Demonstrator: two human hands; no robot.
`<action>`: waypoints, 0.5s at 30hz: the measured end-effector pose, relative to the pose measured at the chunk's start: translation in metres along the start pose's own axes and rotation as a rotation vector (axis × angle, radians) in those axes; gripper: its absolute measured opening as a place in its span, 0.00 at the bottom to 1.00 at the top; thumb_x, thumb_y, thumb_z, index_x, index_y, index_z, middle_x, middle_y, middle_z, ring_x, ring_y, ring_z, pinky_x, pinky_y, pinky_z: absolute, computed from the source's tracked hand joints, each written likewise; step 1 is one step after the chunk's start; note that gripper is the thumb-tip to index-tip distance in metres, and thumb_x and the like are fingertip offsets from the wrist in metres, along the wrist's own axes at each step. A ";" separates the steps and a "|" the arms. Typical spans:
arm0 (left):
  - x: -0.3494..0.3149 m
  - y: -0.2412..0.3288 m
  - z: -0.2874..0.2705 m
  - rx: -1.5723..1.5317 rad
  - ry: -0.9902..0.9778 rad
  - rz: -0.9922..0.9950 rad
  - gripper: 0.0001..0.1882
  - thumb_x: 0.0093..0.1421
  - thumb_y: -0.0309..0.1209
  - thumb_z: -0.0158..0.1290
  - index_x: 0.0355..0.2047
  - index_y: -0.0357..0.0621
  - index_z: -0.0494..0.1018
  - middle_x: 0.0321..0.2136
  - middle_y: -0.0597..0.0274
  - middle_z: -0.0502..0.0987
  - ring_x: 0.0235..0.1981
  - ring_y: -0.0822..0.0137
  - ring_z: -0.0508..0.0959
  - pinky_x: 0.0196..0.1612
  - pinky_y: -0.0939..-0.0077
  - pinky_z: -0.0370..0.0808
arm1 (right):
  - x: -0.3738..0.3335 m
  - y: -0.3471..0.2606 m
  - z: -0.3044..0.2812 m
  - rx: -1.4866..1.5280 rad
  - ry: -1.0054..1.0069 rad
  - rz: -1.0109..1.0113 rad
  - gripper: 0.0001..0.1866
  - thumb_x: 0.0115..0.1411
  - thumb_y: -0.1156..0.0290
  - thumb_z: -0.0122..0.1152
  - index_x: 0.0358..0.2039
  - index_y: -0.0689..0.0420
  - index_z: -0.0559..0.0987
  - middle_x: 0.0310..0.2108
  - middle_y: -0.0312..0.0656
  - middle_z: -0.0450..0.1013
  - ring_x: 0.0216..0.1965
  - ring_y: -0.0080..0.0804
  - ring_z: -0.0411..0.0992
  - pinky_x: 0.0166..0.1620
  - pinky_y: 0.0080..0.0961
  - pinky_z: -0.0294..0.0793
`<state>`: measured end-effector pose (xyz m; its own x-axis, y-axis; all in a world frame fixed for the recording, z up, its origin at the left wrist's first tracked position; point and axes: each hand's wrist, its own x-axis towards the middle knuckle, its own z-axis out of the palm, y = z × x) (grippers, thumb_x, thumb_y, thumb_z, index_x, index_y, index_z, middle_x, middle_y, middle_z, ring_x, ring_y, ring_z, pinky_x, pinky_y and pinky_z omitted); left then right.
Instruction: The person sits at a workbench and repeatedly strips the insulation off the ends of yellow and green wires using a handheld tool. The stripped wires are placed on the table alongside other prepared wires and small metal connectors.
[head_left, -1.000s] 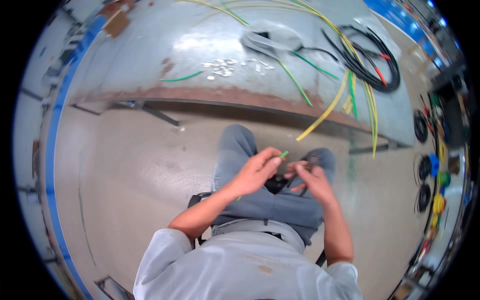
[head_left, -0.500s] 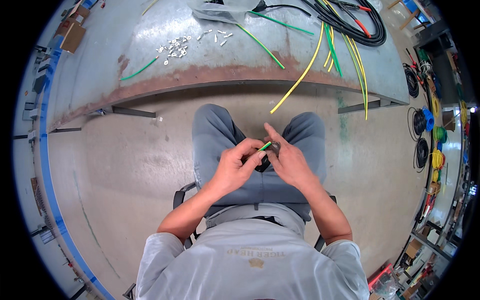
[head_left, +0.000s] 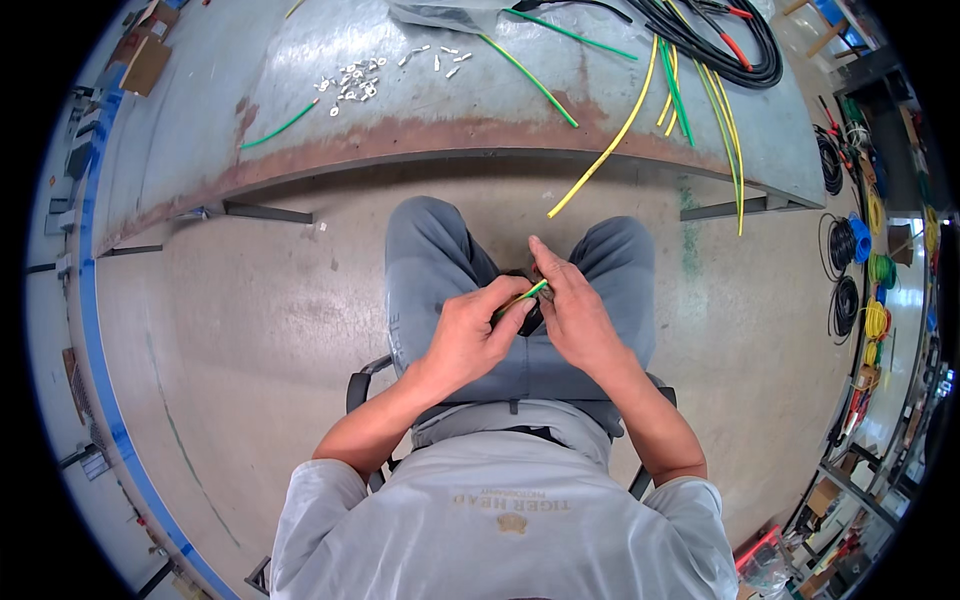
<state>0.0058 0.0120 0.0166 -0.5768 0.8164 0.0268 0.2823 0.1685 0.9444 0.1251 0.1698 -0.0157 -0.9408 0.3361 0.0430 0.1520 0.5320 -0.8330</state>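
Note:
My left hand (head_left: 468,325) pinches a short green-and-yellow wire (head_left: 535,289) between thumb and fingers, its tip pointing up and right. Just to the right, my right hand (head_left: 577,315) is around a dark tool (head_left: 531,318), index finger stretched along it. Most of that tool is hidden by both hands, so its kind is unclear. The wire's end lies against the tool beside my right thumb. Both hands are close together above my lap, between my knees.
Ahead stands a metal workbench (head_left: 400,120) with a rusty front edge. On it lie several silver cable lugs (head_left: 352,80), a green wire (head_left: 280,127), a plastic bag (head_left: 450,15) and a black cable coil (head_left: 770,70). Yellow wires (head_left: 610,150) overhang the edge.
My right hand has shifted slightly, its fingers now straighter and covering more of the dark tool. The left hand keeps its pinch on the wire. The view has moved a little.

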 end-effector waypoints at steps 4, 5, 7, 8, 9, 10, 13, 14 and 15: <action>-0.002 -0.001 0.002 -0.002 0.012 -0.009 0.08 0.71 0.22 0.61 0.49 0.37 0.79 0.27 0.61 0.80 0.27 0.77 0.77 0.31 0.77 0.75 | 0.000 -0.007 0.004 -0.190 0.095 -0.088 0.41 0.64 0.81 0.63 0.78 0.57 0.63 0.63 0.53 0.75 0.57 0.54 0.74 0.57 0.47 0.75; -0.002 -0.002 0.002 -0.002 0.015 -0.014 0.09 0.71 0.22 0.61 0.49 0.37 0.79 0.27 0.61 0.80 0.27 0.77 0.77 0.31 0.77 0.75 | 0.000 -0.007 0.004 -0.207 0.099 -0.090 0.41 0.63 0.81 0.64 0.77 0.57 0.64 0.62 0.52 0.75 0.56 0.52 0.74 0.56 0.46 0.74; -0.003 -0.002 0.002 0.004 0.016 -0.018 0.09 0.71 0.22 0.61 0.49 0.37 0.79 0.27 0.61 0.81 0.27 0.77 0.77 0.31 0.77 0.75 | -0.001 -0.006 0.004 -0.239 0.109 -0.092 0.40 0.62 0.80 0.66 0.75 0.57 0.67 0.60 0.49 0.77 0.54 0.49 0.74 0.54 0.43 0.73; -0.003 -0.001 0.002 0.011 0.015 -0.017 0.09 0.71 0.22 0.61 0.49 0.37 0.79 0.28 0.61 0.81 0.27 0.77 0.77 0.32 0.77 0.75 | 0.000 -0.006 0.004 -0.254 0.121 -0.104 0.39 0.61 0.80 0.66 0.74 0.57 0.69 0.58 0.48 0.77 0.53 0.48 0.74 0.53 0.43 0.72; -0.003 0.000 0.001 0.018 0.013 -0.015 0.09 0.71 0.22 0.61 0.50 0.37 0.79 0.28 0.61 0.81 0.27 0.77 0.77 0.32 0.77 0.76 | 0.000 -0.006 0.005 -0.269 0.134 -0.117 0.38 0.60 0.80 0.67 0.73 0.57 0.70 0.57 0.47 0.78 0.52 0.47 0.74 0.52 0.42 0.72; -0.003 0.002 0.001 0.017 0.012 -0.015 0.09 0.71 0.22 0.61 0.50 0.36 0.79 0.28 0.60 0.81 0.27 0.77 0.77 0.32 0.77 0.76 | 0.001 -0.006 0.005 -0.285 0.146 -0.129 0.38 0.60 0.79 0.67 0.72 0.57 0.71 0.55 0.46 0.78 0.52 0.47 0.74 0.51 0.42 0.71; -0.003 0.005 -0.001 0.015 0.015 -0.005 0.09 0.70 0.22 0.62 0.50 0.36 0.80 0.28 0.59 0.82 0.27 0.76 0.78 0.32 0.77 0.76 | 0.000 -0.009 0.005 -0.267 0.159 -0.127 0.37 0.59 0.79 0.67 0.70 0.56 0.73 0.52 0.46 0.78 0.52 0.46 0.74 0.51 0.42 0.71; -0.003 0.005 -0.001 0.017 0.020 0.007 0.10 0.70 0.23 0.62 0.50 0.36 0.80 0.29 0.59 0.82 0.27 0.76 0.78 0.32 0.77 0.77 | 0.000 -0.009 0.004 -0.270 0.160 -0.127 0.36 0.59 0.79 0.67 0.70 0.56 0.73 0.53 0.46 0.78 0.52 0.46 0.74 0.51 0.42 0.71; -0.003 0.005 -0.001 0.018 0.026 0.017 0.10 0.70 0.23 0.62 0.50 0.36 0.80 0.29 0.58 0.83 0.27 0.75 0.79 0.33 0.76 0.77 | 0.000 -0.010 0.003 -0.273 0.159 -0.127 0.36 0.59 0.79 0.67 0.70 0.55 0.74 0.53 0.46 0.78 0.52 0.46 0.74 0.52 0.42 0.71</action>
<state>0.0088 0.0098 0.0219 -0.5912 0.8049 0.0513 0.3056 0.1647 0.9378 0.1225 0.1618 -0.0094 -0.9019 0.3593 0.2398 0.1327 0.7587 -0.6378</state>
